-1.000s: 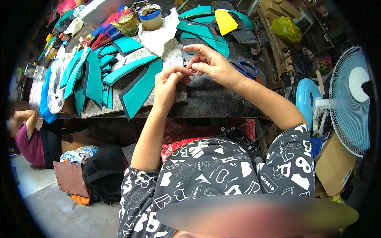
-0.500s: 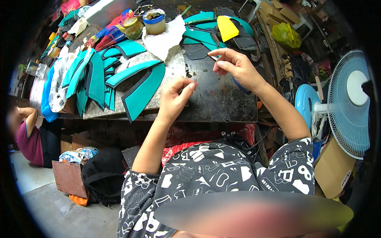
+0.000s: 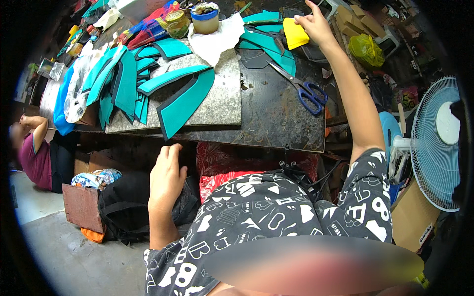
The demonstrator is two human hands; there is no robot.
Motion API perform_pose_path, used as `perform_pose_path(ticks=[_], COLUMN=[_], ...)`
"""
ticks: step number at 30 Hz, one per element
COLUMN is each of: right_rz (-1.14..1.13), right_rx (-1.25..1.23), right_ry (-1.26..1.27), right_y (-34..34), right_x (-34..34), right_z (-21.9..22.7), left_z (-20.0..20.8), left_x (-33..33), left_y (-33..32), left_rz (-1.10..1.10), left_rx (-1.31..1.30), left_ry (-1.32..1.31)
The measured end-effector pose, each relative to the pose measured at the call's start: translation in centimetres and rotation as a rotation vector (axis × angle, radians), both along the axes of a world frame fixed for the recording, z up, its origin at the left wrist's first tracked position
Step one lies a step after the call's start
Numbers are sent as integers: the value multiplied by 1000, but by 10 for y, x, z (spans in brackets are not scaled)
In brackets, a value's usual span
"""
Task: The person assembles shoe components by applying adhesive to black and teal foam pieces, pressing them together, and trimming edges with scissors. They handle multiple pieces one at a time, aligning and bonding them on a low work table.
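Note:
My right hand (image 3: 316, 23) reaches to the far right of the table, its index finger stretched out and its thumb apart. It is beside a yellow piece (image 3: 295, 34) that lies on teal and black cut pieces (image 3: 269, 45). My left hand (image 3: 167, 173) hovers just off the table's front edge, fingers extended, with nothing in it. Blue-handled scissors (image 3: 307, 92) rest on the dark table, blades slightly apart and pointing away to the left. Near the left hand, a curved teal piece with black edging (image 3: 185, 106) overhangs the pale board (image 3: 224, 106).
Several teal pieces (image 3: 126, 81) are heaped at the left. A blue-rimmed tub (image 3: 205, 22) stands on a white cloth (image 3: 217, 47), beside a smaller jar (image 3: 176, 24). A fan (image 3: 434, 143) stands at the right. Another person (image 3: 37, 158) sits at far left.
My right hand has moved away and to the right, leaving the scissors in full view on the table. My left hand has drawn back from above the table toward me.

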State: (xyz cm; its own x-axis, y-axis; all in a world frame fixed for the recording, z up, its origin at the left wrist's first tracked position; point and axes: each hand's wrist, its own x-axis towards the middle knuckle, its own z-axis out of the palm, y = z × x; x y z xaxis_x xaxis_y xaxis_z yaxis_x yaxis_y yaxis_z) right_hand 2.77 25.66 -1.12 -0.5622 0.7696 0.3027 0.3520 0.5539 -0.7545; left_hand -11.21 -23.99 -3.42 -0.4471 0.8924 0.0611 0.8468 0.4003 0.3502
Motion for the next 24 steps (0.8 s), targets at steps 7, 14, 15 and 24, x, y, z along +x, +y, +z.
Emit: perform_pose_path(ticks=[7, 14, 15, 24], right_rz=[-328, -127, -175, -216], right_rx=[190, 329, 315, 354], right_ry=[-639, -1002, -879, 203], right_y=[-8, -5, -3, 105], right_x=[-39, -50, -50, 20], right_z=[13, 8, 6, 4], left_z=[6, 16, 18, 15], left_x=[6, 16, 17, 17], left_y=[2, 41, 46, 65], left_rz=[-59, -275, -312, -453], left_rx=[64, 319, 326, 353], left_ry=[-71, -17, -13, 8])
